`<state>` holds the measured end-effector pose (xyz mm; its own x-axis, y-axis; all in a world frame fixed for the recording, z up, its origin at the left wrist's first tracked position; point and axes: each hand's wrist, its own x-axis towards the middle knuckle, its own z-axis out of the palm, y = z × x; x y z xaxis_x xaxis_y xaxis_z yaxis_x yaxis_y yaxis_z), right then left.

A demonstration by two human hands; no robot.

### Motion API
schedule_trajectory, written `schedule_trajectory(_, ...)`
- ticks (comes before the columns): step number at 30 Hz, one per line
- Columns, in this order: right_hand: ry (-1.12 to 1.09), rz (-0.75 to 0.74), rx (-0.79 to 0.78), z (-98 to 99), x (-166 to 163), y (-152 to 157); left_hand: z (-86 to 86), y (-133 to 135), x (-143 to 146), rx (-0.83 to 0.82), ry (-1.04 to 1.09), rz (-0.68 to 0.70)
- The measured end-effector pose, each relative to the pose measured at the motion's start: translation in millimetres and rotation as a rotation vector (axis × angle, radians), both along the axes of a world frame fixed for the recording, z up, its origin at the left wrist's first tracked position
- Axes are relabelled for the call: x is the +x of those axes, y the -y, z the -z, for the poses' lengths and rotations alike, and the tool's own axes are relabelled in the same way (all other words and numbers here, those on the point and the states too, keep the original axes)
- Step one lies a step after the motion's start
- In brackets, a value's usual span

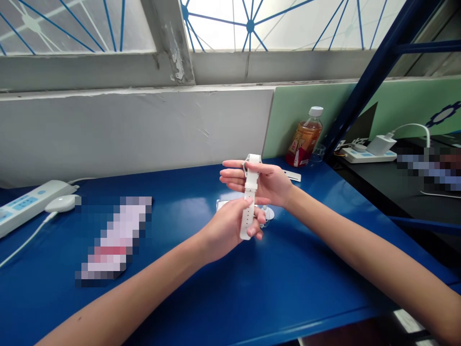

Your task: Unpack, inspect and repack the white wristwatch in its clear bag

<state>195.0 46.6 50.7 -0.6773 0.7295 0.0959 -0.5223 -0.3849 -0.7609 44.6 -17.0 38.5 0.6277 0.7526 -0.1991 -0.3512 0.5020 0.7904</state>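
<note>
A white watch strap (253,180) with a row of holes in its lower end hangs lengthwise between my hands, above the desk. My left hand (226,223) pinches the lower, holed part between thumb and fingers. Around the upper end, near what looks like the buckle, my right hand (273,182) has its thumb laid over the strap and its fingers stretched out behind it. Below the hands, partly hidden, lie a small clear and white item (267,214) and a pale flat piece.
The blue desk (180,298) carries a white power strip (32,204) with a plug at left, and a blurred-out flat object (117,240). A drink bottle (305,137) and a white flat strip (292,176) are at the back right. A blue metal post (367,67) slants up at right.
</note>
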Motion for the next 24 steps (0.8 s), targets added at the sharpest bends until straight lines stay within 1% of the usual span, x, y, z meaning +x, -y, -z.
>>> schedule_trajectory(3,0.053,-0.011,-0.007,-1.0,0.0,0.0,1.5,0.5,0.1,0.032,-0.022,0.043)
schedule_trajectory(5,0.059,-0.013,-0.002,-0.6,-1.8,0.9,1.5,-0.3,-0.2,0.041,-0.022,0.046)
schedule_trajectory(9,0.03,0.041,0.045,1.4,-6.5,3.5,1.0,-2.7,-0.9,0.029,-0.017,0.024)
schedule_trajectory(13,0.05,0.08,0.036,0.2,-8.0,5.5,2.1,-3.3,-0.6,0.004,-0.01,0.063)
schedule_trajectory(18,0.043,0.043,0.0,-4.3,-4.6,5.5,2.1,-2.9,0.2,0.004,-0.021,0.073)
schedule_trajectory(24,0.024,-0.032,-0.012,-4.6,0.1,3.1,3.3,-1.1,0.1,0.019,-0.007,0.087)
